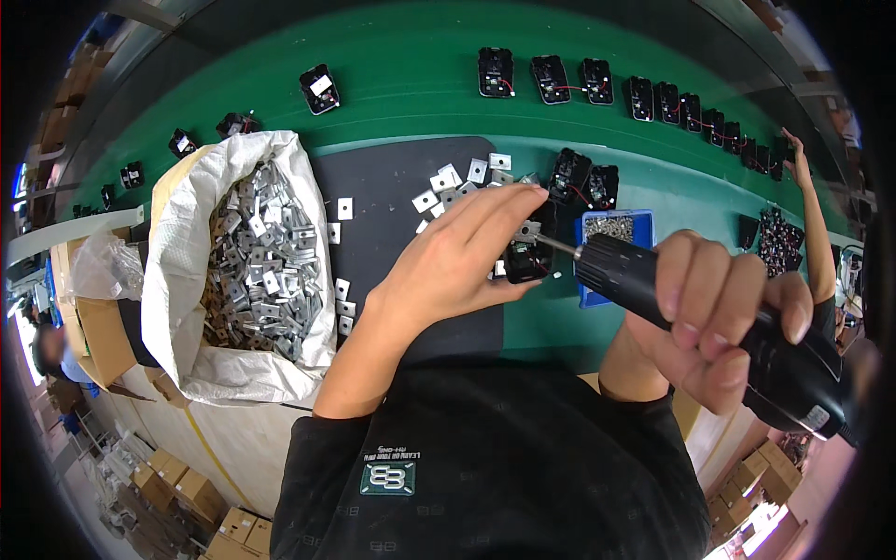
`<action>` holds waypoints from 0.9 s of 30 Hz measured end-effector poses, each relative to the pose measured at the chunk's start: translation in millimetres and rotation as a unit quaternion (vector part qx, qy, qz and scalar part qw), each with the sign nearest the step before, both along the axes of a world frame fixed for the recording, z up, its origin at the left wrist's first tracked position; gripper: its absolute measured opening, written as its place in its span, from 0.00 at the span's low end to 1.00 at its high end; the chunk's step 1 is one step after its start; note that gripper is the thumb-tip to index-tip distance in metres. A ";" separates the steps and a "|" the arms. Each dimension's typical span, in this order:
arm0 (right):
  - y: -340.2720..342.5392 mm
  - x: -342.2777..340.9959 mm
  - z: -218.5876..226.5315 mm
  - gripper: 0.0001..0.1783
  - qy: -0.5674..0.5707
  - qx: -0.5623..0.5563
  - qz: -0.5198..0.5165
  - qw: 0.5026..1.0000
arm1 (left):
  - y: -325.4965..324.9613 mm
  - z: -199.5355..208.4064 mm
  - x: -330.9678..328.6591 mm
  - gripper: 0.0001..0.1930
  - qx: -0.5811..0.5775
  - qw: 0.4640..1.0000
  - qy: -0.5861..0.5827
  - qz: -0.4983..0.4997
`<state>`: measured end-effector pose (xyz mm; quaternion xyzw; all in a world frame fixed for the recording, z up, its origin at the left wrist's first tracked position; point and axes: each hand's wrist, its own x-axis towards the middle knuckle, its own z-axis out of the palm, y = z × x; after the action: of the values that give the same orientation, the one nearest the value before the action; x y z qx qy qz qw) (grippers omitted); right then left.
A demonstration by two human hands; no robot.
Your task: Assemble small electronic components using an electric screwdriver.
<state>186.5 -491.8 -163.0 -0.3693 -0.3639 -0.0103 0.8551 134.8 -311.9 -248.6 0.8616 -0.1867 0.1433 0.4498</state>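
Note:
My left hand (pixel 457 247) is closed on a small black plastic housing (pixel 529 265) at the right edge of a dark mat, its fingers over the far side and thumb on the near side. On the housing lies a small metal plate (pixel 528 230). My right hand (pixel 714 313) grips a black electric screwdriver (pixel 616 266), held nearly level and pointing left. Its bit reaches the metal plate; whether a screw sits under the tip cannot be made out. Just beyond my left fingers are two more black housings, one (pixel 569 175) beside the other (pixel 604 185), with red wires.
Left stands a white woven sack (pixel 173 308) full of metal plates (pixel 271 271). Loose plates (pixel 448 177) lie on the dark mat (pixel 373 177). A blue bin (pixel 644 224) holds screws. Black housings (pixel 496 73) line the green belt (pixel 411 56). Another person's arm (pixel 817 224) reaches in at right.

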 end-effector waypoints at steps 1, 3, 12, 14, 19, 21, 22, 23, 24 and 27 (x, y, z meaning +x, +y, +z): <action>-0.6 -0.4 -2.1 0.22 -0.005 -0.026 0.009 1.000 | 0.6 0.9 -1.2 0.40 0.005 1.000 0.003 0.001; -4.5 -1.6 -7.0 0.23 -0.013 -0.061 0.022 0.998 | 0.7 3.7 -1.9 0.40 0.000 1.000 -0.005 0.006; -5.7 -6.4 -11.4 0.23 -0.007 -0.050 0.015 0.999 | -4.1 8.2 -3.2 0.41 -0.014 1.000 -0.007 0.010; -5.5 -6.4 -14.1 0.22 -0.004 -0.047 0.018 0.999 | -4.7 8.9 -3.6 0.41 -0.014 1.000 -0.007 0.007; -3.7 -7.1 -16.3 0.22 0.004 -0.058 0.009 0.998 | -4.6 7.3 -4.1 0.40 -0.006 1.000 -0.004 0.006; -3.0 -5.2 -15.7 0.20 -0.028 -0.068 0.022 0.997 | -5.4 11.3 -4.4 0.40 -0.005 1.000 -0.003 0.004; -3.2 -3.5 -17.3 0.20 -0.027 -0.069 0.023 0.997 | -5.8 12.5 -5.0 0.39 -0.004 1.000 -0.002 0.002; -4.0 -0.6 -20.0 0.20 -0.064 -0.071 0.033 0.995 | -6.1 12.5 -4.4 0.39 -0.005 1.000 -0.002 0.002; -4.4 1.5 -21.6 0.20 -0.101 -0.074 0.043 0.991 | -6.3 12.3 -2.7 0.39 0.004 1.000 -0.009 -0.004; -1.3 0.5 -24.2 0.19 -0.082 -0.082 0.036 0.993 | -7.6 9.5 0.2 0.39 0.016 1.000 -0.018 -0.011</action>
<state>187.0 -493.1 -187.1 -0.4228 -0.4449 0.0199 0.7893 135.0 -319.6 -239.1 0.8637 -0.2067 0.1507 0.4343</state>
